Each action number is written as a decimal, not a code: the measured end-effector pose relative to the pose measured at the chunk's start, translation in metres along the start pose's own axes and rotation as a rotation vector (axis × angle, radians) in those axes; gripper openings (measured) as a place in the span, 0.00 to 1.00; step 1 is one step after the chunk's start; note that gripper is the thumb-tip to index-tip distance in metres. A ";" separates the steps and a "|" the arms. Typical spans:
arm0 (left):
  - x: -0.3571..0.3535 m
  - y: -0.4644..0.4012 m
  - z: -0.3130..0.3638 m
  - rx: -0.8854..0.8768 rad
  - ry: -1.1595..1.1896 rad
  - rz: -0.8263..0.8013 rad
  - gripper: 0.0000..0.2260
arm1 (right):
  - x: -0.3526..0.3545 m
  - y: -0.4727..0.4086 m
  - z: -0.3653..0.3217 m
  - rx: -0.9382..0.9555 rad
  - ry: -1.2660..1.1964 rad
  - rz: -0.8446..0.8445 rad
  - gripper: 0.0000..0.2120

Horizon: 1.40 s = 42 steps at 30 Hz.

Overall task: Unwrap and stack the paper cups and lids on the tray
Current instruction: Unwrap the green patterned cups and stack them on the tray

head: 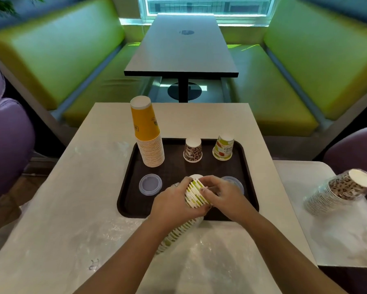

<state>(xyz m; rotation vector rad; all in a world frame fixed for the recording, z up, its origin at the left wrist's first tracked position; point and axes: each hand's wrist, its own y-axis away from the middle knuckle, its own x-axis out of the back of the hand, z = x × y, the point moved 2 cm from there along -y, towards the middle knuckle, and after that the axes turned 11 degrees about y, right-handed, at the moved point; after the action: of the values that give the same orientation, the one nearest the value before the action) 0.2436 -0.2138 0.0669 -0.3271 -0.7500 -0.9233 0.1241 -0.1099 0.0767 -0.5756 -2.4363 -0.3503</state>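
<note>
both forearms reach forward, left grip point(174, 203) and right grip point(222, 196) curled inward, fingers facing.

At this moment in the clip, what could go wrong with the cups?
1. The green-striped cup stack, held leaning between the left hand and right hand, might separate or spill.
2. The tall yellow cup stack on the tray edge could be knocked over by a reaching arm.
3. The wrapped leopard-print stack lies on its side on the side table and may roll.
</note>
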 end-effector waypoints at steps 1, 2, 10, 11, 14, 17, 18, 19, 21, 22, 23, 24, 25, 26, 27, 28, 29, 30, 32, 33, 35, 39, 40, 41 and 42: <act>0.000 -0.001 -0.002 0.005 -0.009 0.005 0.33 | 0.001 -0.002 0.000 0.063 0.129 0.036 0.10; 0.000 -0.001 -0.004 0.012 -0.013 0.006 0.33 | 0.002 -0.003 -0.002 0.126 0.238 0.067 0.10; 0.006 -0.009 -0.002 0.002 0.064 0.004 0.29 | 0.008 -0.004 -0.005 0.174 0.280 0.226 0.08; 0.007 -0.010 -0.002 0.006 0.072 0.001 0.28 | 0.011 -0.005 -0.003 0.147 0.262 0.253 0.11; 0.008 -0.011 -0.002 0.016 0.099 -0.007 0.28 | 0.021 -0.007 -0.001 0.155 0.278 0.231 0.20; 0.008 -0.013 0.000 0.016 0.157 -0.011 0.27 | 0.022 -0.009 -0.003 0.243 0.433 -0.048 0.28; 0.009 -0.014 0.001 0.022 0.171 -0.019 0.27 | 0.021 -0.010 -0.001 0.263 0.557 -0.099 0.33; 0.009 -0.015 0.002 0.026 0.183 -0.026 0.27 | 0.019 -0.013 0.001 0.282 0.675 -0.098 0.37; 0.009 -0.016 0.004 0.024 0.211 -0.034 0.27 | 0.015 -0.017 0.007 0.341 0.802 0.016 0.41; 0.008 -0.017 0.006 0.022 0.219 -0.035 0.26 | 0.014 -0.019 0.009 0.362 0.824 0.085 0.41; 0.008 -0.017 0.007 0.022 0.221 -0.034 0.26 | 0.014 -0.022 0.012 0.372 0.831 0.156 0.41; 0.008 -0.018 0.007 0.025 0.224 -0.030 0.26 | 0.016 -0.026 0.016 0.379 0.829 0.225 0.41; 0.008 -0.018 0.008 0.033 0.232 -0.024 0.26 | 0.020 -0.030 0.020 0.390 0.816 0.290 0.41; 0.008 -0.019 0.007 0.045 0.242 -0.018 0.26 | 0.025 -0.036 0.023 0.395 0.785 0.344 0.40; 0.008 -0.019 0.007 0.056 0.250 -0.014 0.27 | 0.031 -0.042 0.025 0.384 0.725 0.384 0.40; 0.008 -0.020 0.007 0.066 0.258 -0.013 0.28 | 0.037 -0.050 0.028 0.354 0.641 0.417 0.39; 0.008 -0.020 0.006 0.073 0.262 -0.017 0.29 | 0.043 -0.059 0.030 0.308 0.546 0.450 0.37; 0.007 -0.020 0.005 0.081 0.260 -0.020 0.29 | 0.049 -0.069 0.032 0.257 0.448 0.495 0.36; 0.005 -0.021 0.003 0.103 0.251 -0.022 0.30 | 0.060 -0.091 0.037 0.115 0.247 0.577 0.35; 0.004 -0.022 0.002 0.112 0.250 -0.024 0.31 | 0.064 -0.102 0.041 0.031 0.164 0.582 0.36; 0.002 -0.023 0.000 0.122 0.247 -0.028 0.31 | 0.068 -0.122 0.049 -0.082 0.063 0.540 0.37; 0.000 -0.025 -0.004 0.129 0.249 -0.019 0.29 | 0.066 -0.150 0.067 -0.126 0.000 0.504 0.33; 0.000 -0.026 -0.005 0.129 0.253 -0.014 0.28 | 0.065 -0.155 0.072 -0.131 -0.003 0.496 0.33; 0.000 -0.027 -0.006 0.128 0.259 -0.011 0.27 | 0.063 -0.160 0.076 -0.136 -0.004 0.487 0.33; 0.000 -0.028 -0.007 0.130 0.264 -0.010 0.27 | 0.062 -0.163 0.081 -0.147 -0.004 0.480 0.34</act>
<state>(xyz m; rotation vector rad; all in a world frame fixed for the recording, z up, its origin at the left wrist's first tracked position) 0.2238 -0.2339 0.0601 -0.0841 -0.5650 -0.9011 -0.0389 -0.2024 0.0331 -1.1922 -2.1946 -0.3252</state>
